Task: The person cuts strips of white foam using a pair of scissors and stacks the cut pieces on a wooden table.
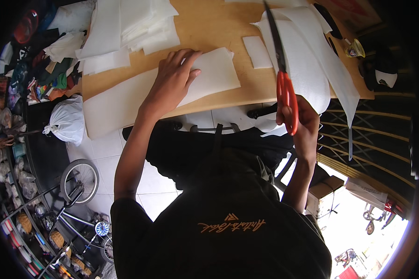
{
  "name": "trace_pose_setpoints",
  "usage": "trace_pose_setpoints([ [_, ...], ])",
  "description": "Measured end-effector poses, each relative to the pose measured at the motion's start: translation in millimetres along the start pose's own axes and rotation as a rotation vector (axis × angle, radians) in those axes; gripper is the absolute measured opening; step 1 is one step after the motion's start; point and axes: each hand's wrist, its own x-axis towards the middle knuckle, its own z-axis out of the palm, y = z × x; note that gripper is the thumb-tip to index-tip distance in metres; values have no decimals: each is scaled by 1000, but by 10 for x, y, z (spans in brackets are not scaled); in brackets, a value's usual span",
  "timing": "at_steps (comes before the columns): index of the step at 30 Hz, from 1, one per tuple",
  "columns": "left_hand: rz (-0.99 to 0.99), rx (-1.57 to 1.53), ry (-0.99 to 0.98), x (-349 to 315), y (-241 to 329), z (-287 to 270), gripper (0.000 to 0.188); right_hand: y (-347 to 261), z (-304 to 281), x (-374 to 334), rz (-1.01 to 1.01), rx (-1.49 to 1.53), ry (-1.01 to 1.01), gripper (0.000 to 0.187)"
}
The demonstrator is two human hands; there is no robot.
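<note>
My left hand (173, 80) rests on a long white sheet (215, 74), with the thumb apart from the fingers. The sheet lies along the table's near edge, and its left end hangs over that edge. In my right hand (307, 128) is a pair of scissors (284, 88) with red handles, raised in front of the table's right part. Its dark blades point away from me and look closed. Behind the scissors lies a large white piece of material (307, 60), partly draped over the edge. A small white rectangle (257, 52) sits between the two sheets.
Stacked white sheets (146, 23) lie at the far left of the wooden table (205, 28). A white plastic bag (67, 120) and a bicycle (79, 181) stand on the left, near crowded shelves. Toward the right are a folding metal gate (368, 125) and a cardboard box (326, 188).
</note>
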Motion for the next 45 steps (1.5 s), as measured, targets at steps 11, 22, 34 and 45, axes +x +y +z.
trace_pose_setpoints([
  [11,25,143,-52,-104,363,108,91,367,243,-873,354,73,-152,78],
  [22,80,136,11,-77,572,242,83,325,85,-1173,500,-191,-386,108],
  [34,51,107,20,-195,760,322,71,196,185,-1131,551,-243,-355,115],
  [45,406,45,323,-298,756,487,30,147,273,-1110,498,-249,-303,111],
])
